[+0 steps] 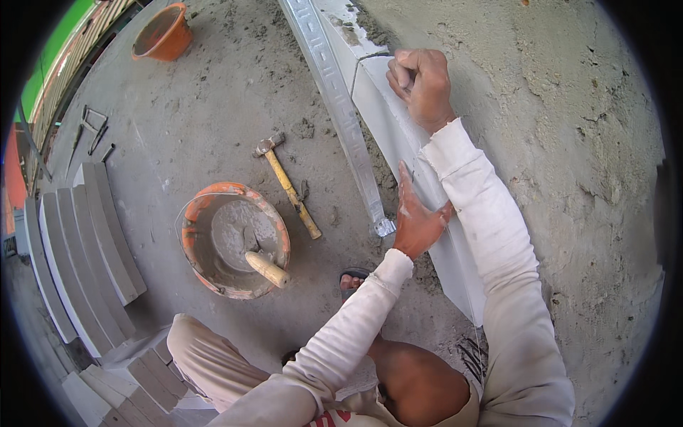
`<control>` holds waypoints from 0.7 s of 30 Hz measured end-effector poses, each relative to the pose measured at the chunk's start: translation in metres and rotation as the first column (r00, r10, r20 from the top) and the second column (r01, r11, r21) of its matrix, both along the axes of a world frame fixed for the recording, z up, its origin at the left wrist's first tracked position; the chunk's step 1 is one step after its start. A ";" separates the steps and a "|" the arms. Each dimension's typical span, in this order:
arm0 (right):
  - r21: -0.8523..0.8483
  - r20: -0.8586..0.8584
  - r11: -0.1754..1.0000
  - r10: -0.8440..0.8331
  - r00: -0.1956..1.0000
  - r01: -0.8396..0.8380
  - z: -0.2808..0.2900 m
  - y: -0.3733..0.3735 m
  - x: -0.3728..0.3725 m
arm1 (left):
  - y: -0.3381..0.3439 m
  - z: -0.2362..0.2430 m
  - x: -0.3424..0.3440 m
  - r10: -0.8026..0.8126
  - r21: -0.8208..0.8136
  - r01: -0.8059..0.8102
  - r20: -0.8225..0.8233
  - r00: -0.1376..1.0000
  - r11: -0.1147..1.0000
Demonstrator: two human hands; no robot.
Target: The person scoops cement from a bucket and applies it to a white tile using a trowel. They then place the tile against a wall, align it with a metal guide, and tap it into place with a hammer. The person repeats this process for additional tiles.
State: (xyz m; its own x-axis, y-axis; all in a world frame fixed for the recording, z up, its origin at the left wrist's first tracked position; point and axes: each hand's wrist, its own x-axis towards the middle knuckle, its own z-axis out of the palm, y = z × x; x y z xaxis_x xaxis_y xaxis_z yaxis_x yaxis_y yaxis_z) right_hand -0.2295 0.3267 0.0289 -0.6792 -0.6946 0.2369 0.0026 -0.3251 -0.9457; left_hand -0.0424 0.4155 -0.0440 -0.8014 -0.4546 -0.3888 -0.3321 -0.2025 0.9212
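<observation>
A long, pale block (455,277) lies along the rough grey surface on my right, its far end meeting another pale block (341,32) at a narrow joint. My left hand (420,220) rests on the near block, fingers stretched along it and thumb spread apart. Farther up, my right hand (425,85) is a closed fist at the block's far end, close to the joint; nothing shows in it. A perforated metal bar (333,92) runs alongside the blocks on the left, its near end by my left hand. Wet mortar (380,28) sits beside the far block.
On the left, an orange bucket (196,245) holds grey mortar and a wooden-handled trowel (267,269). A hammer (288,185) lies between bucket and bar. Another orange bucket (165,35), a hacksaw-like frame (92,128) and stacked pale slabs (89,249) are farther left.
</observation>
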 end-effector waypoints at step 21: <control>0.611 -0.518 0.790 0.441 0.733 -0.044 0.027 -0.017 0.125 | 0.038 -0.021 0.023 0.035 -0.301 -0.074 -0.131 0.991 0.951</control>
State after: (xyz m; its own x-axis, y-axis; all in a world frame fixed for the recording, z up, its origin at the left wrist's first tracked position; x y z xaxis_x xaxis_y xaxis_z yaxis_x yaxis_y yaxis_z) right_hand -0.1043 0.3094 0.0560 -0.3065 -0.9493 0.0694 -0.6261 0.1461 -0.7660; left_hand -0.0194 0.4539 -0.0645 -0.8048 -0.5802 -0.1255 -0.2095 0.0797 0.9746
